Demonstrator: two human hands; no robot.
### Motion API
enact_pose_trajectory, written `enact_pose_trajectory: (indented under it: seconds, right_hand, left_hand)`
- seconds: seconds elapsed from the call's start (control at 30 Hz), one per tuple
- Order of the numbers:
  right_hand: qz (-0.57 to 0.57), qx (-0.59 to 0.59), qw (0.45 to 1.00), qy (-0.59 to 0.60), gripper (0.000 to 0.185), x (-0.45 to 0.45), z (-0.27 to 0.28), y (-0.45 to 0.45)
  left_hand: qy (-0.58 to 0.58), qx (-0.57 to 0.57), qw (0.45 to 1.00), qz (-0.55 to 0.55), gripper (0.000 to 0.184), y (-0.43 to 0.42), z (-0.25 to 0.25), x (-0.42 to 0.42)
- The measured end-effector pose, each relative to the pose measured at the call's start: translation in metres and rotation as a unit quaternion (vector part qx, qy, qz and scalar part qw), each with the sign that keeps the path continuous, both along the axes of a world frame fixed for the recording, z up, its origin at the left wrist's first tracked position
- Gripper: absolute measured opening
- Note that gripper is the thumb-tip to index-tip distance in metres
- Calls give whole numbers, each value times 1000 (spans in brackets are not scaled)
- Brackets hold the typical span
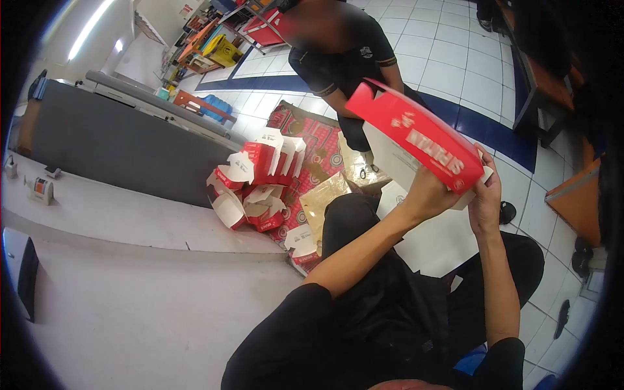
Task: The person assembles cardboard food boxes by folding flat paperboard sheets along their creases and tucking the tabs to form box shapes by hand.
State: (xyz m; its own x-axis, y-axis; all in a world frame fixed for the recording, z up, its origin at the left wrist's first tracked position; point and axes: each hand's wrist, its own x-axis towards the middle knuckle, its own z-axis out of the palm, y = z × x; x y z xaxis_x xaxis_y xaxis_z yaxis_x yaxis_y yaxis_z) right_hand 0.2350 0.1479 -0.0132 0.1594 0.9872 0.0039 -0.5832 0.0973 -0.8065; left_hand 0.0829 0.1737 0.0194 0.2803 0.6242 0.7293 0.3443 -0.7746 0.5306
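Note:
Both my hands hold a red and white cardboard box (416, 133), raised and tilted above my lap, with pale printing on its red side. My left hand (430, 195) is closed at its lower edge, with some fingers hidden by the cardboard. At the near end, my right hand (486, 198) grips the corner by the white flaps. Beneath my hands, a large white cardboard sheet (432, 244) lies across my legs. To the left, several folded red and white boxes (263, 162) are heaped with their flaps up.
A person in a dark shirt (344, 62) sits opposite, close to the box. Brown cardboard (325, 201) lies on a red patterned mat (296, 130). A grey panel (130, 130) and white ledge (130, 214) border the left. Wooden furniture (575, 201) stands at right.

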Motion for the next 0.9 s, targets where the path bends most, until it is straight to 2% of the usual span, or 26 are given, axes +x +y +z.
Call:
enact_pose_trajectory:
  seconds: [0.03, 0.1, 0.13, 0.17, 0.2, 0.23, 0.27, 0.33, 0.43, 0.5, 0.57, 0.63, 0.67, 0.73, 0.8, 0.87, 0.9]
  right_hand:
    - [0, 0, 1000, -1, 48, 1, -1, 1]
    - [-74, 54, 957, -277, 49, 4, -7, 2]
    - [-74, 54, 956, -278, 49, 4, -9, 2]
    - [-56, 36, 975, -213, 48, 2, -11, 1]
    - [-37, 17, 988, -146, 47, 0, -12, 1]
    - [-35, 19, 988, -148, 47, -2, -13, 3]
    - [-41, 50, 983, -170, 45, -5, -13, 3]
    - [-46, 83, 977, -193, 43, -11, -8, 4]
    - [-50, 105, 957, -266, 38, -17, 0, 3]
    - [-62, 148, 900, -405, 37, -15, -1, 3]
    - [-59, 152, 903, -396, 37, -17, 3, 2]
    - [-32, 175, 863, -473, 40, -13, 6, 0]
    - [-32, 176, 862, -474, 40, -11, 9, 1]
    - [-20, 199, 826, -527, 43, -7, 11, 1]
    - [-11, 199, 832, -518, 41, -4, 10, 1]
    - [-2, 200, 838, -509, 38, 0, 7, 1]
    - [-12, 222, 827, -516, 34, 2, 4, 4]
  left_hand:
    - [-1, 0, 1000, 0, 38, 1, 3, -2]
    - [-77, -93, 993, -1, 35, 5, 9, -8]
    - [-111, -103, 988, -9, 33, 8, 13, -8]
    - [-113, -103, 988, -8, 33, 7, 14, -10]
    - [-148, -165, 975, -10, 31, 7, 15, -13]
    - [-181, -225, 957, -13, 30, 8, 15, -14]
    - [-184, -224, 957, -12, 30, 9, 14, -16]
    - [-144, -145, 979, -28, 31, 13, 12, -18]
    - [-108, -145, 983, -17, 32, 10, 15, -23]
    - [-102, -147, 984, -20, 33, 13, 12, -25]
    - [-96, -150, 984, -22, 34, 14, 9, -28]
    - [-76, -167, 982, 42, 34, 11, 5, -27]
    - [-89, -161, 982, 29, 33, 14, 4, -28]
    - [-90, -168, 981, 30, 33, 18, 4, -32]
    - [-90, -175, 980, 30, 32, 21, 5, -34]
    - [-153, -265, 952, -4, 37, 21, 7, -35]
    - [-151, -264, 953, -5, 37, 22, 7, -34]
